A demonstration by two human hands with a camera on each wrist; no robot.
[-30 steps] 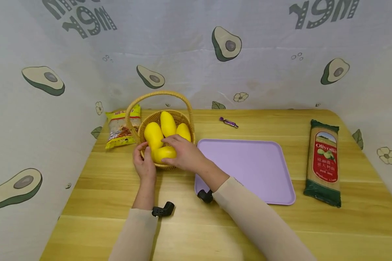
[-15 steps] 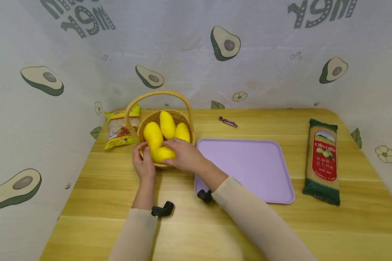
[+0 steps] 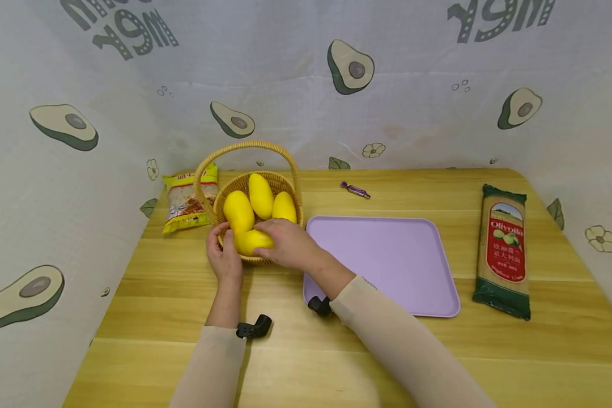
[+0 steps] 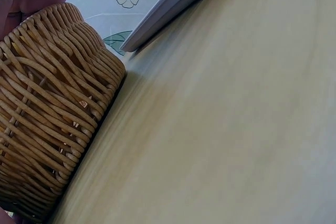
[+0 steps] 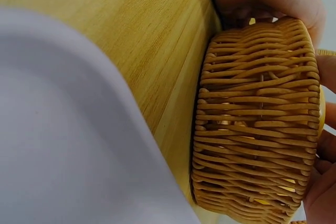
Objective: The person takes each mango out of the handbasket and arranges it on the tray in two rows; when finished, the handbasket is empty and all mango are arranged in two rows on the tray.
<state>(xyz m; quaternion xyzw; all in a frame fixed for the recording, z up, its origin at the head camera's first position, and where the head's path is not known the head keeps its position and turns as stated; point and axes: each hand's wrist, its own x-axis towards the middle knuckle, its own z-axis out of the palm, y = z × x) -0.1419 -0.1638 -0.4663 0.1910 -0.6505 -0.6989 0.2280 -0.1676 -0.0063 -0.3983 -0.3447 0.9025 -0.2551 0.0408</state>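
A wicker basket (image 3: pixel 251 145) with a tall arched handle holds several yellow mangoes. My left hand (image 3: pixel 225 258) grips its front-left side, thumb up at the rim and fingers around the outside. My right hand (image 3: pixel 292 245) holds the front mango (image 3: pixel 250 242), its thumb on the near side and its fingers over the top. This mango lies just inside the front rim, touching the left mango (image 3: pixel 238 211). Behind are a back mango (image 3: pixel 261 195) and a right mango (image 3: pixel 284 206), partly covered by my right hand. Both wrist views show the basket's woven wall (image 4: pixel 58 98) standing on the table.
A lilac tray (image 3: pixel 387 260) lies right of the basket, under my right forearm. Beyond it is a purple-wrapped candy (image 3: pixel 356 190). A pasta pack (image 3: pixel 505 249) lies far right. A yellow food bag (image 3: pixel 188 198) sits behind the basket's left side. Patterned cloth (image 3: pixel 296 85) surrounds the table.
My right hand has settled slightly lower over the front mango, showing more of the right mango. The left hand, the basket and the other things stay in place; the head view shifts slightly.
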